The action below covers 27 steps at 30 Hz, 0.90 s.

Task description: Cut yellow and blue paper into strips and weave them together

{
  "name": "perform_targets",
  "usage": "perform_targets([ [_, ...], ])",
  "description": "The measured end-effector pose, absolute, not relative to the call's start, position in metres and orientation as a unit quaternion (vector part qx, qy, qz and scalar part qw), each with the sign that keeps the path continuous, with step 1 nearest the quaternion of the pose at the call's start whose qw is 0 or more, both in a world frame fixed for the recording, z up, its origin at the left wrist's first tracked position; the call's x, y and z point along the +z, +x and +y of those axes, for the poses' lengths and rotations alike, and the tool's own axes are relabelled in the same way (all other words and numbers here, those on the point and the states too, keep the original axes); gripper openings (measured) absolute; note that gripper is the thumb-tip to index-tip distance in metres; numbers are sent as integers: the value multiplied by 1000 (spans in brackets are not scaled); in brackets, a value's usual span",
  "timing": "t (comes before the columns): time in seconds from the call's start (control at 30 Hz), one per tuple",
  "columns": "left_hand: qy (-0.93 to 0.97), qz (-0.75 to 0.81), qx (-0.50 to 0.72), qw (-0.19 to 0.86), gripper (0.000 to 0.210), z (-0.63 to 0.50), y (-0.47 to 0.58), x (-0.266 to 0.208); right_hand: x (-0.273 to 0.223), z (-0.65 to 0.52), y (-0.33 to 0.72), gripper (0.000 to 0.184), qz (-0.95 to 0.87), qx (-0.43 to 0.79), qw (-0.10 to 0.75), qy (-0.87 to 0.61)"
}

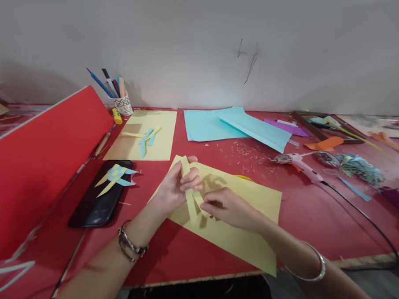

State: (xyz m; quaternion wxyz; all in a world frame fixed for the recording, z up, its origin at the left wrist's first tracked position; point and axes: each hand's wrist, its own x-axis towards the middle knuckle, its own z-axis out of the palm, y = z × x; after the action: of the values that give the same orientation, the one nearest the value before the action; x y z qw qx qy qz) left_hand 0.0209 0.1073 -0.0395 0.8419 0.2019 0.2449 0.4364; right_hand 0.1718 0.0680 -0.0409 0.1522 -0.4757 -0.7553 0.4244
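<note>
A pale yellow paper strip [190, 206] is bent over between my hands, above a yellow paper sheet [246, 246] that lies slanted on the red table. My left hand [173, 186] grips the strip's upper part between thumb and curled fingers. Lower down, my right hand [231, 209] pinches the strip's other length. To the left, a woven blue and yellow paper fish [116, 174] rests on a black phone [90, 211]. Farther back, some blue and yellow strips [148, 137] lie loosely crossed on another yellow sheet [164, 149].
A red board [48, 160] leans at the left, near a pen cup [123, 105]. Blue paper sheets [208, 125] lie at the back. On the right are a pink glue gun [304, 168] with a trailing cord, an orange paper piece [325, 144] and tangled yarn [361, 169].
</note>
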Motion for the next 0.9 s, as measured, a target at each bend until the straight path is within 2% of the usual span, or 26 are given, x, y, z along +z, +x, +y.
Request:
perform_targets([
  [0.07, 276, 239, 380, 850, 28, 106, 23, -43, -41, 69, 173, 27, -759, 369, 219, -491],
  [0.17, 352, 244, 276, 860, 30, 101, 28, -48, -42, 73, 179, 11, -718, 299, 385, -497],
  [0.2, 363, 247, 244, 865, 31, 99, 30, -49, -42, 75, 181, 9, -714, 284, 416, -485],
  [0.3, 373, 254, 166, 877, 29, 95, 33, -51, -43, 78, 186, 18, -753, 298, 388, -440],
  [0.4, 382, 247, 126, 881, 31, 95, 33, -51, -43, 81, 186, 9, -765, 340, 347, -422],
  [0.5, 417, 267, 125, 860, 33, 95, 32, -50, -44, 81, 185, 5, -729, 372, 360, -448],
  [0.67, 519, 328, 164, 772, 20, 95, 32, -51, -45, 82, 185, 9, -630, 412, 417, -509],
  [0.9, 634, 437, 249, 587, 26, 107, 23, -58, -44, 95, 197, 18, -508, 303, 553, -587],
])
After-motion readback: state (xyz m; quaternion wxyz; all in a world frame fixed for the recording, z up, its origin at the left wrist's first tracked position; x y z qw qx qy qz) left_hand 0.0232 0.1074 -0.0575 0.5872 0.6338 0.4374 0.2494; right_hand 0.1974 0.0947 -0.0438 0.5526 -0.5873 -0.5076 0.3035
